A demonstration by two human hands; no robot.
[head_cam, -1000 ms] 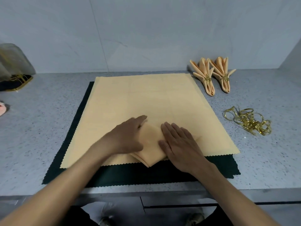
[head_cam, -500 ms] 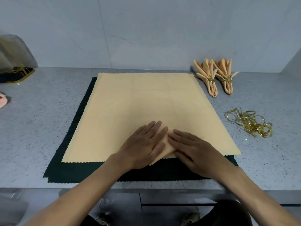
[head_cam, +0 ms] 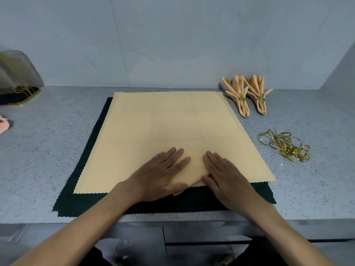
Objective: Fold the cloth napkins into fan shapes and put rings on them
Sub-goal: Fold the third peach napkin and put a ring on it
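Vs a sec ago, left hand (head_cam: 161,173) & right hand (head_cam: 224,175) have slid apart, both flat, gripping nothing, pressing the folded napkin (head_cam: 194,169) atop the peach napkin stack (head_cam: 172,121). Fold looks creased; ring pile (head_cam: 286,146) right of stack is likely next.

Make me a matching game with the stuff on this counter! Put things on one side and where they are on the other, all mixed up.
Things:
1. folded napkin
2. loose gold rings
3. two finished fan napkins
4. dark green cloth

Places:
A. at the back right, near the wall
B. under the big peach cloth, showing round its edges
C. in a pile on the counter, right of the peach cloth
D. between the left hand and right hand, pressed flat

Pairs: 1-D, 2-C, 3-A, 4-B
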